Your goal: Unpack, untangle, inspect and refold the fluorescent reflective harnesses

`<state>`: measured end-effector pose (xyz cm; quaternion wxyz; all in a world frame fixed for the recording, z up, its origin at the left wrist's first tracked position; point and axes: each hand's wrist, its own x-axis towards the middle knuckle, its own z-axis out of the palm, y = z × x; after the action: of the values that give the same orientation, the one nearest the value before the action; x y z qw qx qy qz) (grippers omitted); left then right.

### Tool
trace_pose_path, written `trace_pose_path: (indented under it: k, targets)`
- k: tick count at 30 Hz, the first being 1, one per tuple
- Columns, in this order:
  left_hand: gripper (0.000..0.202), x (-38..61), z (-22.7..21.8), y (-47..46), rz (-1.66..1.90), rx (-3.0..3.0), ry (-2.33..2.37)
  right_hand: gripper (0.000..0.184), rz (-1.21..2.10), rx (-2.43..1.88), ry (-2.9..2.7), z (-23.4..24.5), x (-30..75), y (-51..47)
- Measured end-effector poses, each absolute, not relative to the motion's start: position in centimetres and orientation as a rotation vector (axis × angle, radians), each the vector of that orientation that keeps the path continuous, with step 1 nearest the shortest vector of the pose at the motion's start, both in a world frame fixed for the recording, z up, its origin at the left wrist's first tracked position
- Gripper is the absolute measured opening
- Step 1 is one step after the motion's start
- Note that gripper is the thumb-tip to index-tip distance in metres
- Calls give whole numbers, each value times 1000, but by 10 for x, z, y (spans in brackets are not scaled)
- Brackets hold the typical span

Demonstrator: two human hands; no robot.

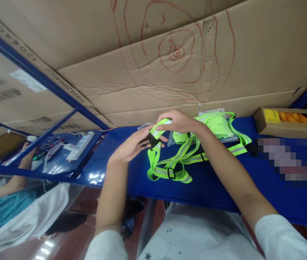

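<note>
Cardboard sheet (101, 63) with red rings (176, 53) is filling top of frame; yellow-labelled box (291, 129) is sitting at right; blue bar (42, 78) is slanting through upper left.

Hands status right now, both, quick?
Left hand: closed on the black buckle, fingers partly hidden.
Right hand: closed, pinching the neon yellow-green reflective strap next to the buckle.

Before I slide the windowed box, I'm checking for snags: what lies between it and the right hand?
In the head view, a bagged green bundle, then green strap.
</note>
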<state>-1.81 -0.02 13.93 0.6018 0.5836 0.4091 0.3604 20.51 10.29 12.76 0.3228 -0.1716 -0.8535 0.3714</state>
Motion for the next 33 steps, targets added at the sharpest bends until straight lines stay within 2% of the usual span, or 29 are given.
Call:
trace_pose_path:
  k: [4,6,11,15,25,33]
  targets:
    - [73,-22,120,2,918,1374,888,34,928,-441,-2183,127,209,109]
    - [70,-28,108,1,979,1402,932,34,906,-463,-2122,127,211,111]
    - [38,-41,89,-5,984,1645,1176,33,887,-440,-2081,136,221,108]
    - [45,-45,83,-6,1001,1661,1230,38,857,-403,-2015,145,236,106]
    - [43,-59,60,6,1265,1424,1345,42,784,-403,-1997,152,252,106]
    - [61,-60,40,29,1293,1185,1312,41,800,-483,-2018,153,250,102]
